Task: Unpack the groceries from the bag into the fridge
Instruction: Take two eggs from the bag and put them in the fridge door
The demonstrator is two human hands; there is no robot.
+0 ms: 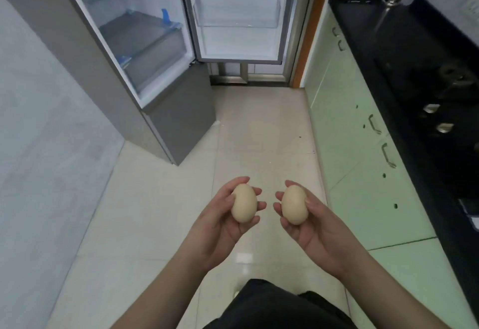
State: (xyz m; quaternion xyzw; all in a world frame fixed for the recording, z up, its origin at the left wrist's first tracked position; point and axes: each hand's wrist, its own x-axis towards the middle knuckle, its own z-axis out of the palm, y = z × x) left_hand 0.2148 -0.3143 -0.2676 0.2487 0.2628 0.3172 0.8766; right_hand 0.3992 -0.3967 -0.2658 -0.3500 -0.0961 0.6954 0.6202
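My left hand point(220, 222) holds a pale beige egg point(243, 203) in its fingers, palm turned up. My right hand point(311, 230) holds a second beige egg point(294, 204) the same way. Both hands hover side by side above the tiled floor, well short of the fridge. The fridge point(145, 51) stands at the upper left with its upper door point(238, 14) swung open. Its glass shelves and the clear drawer point(145, 40) look bare. The grocery bag is out of sight.
Green cabinets point(357, 131) with metal handles run along the right under a black countertop point(420, 51) that carries a hob. A grey wall point(39, 147) closes the left side. A doorway with an orange frame point(308, 38) lies behind the fridge door.
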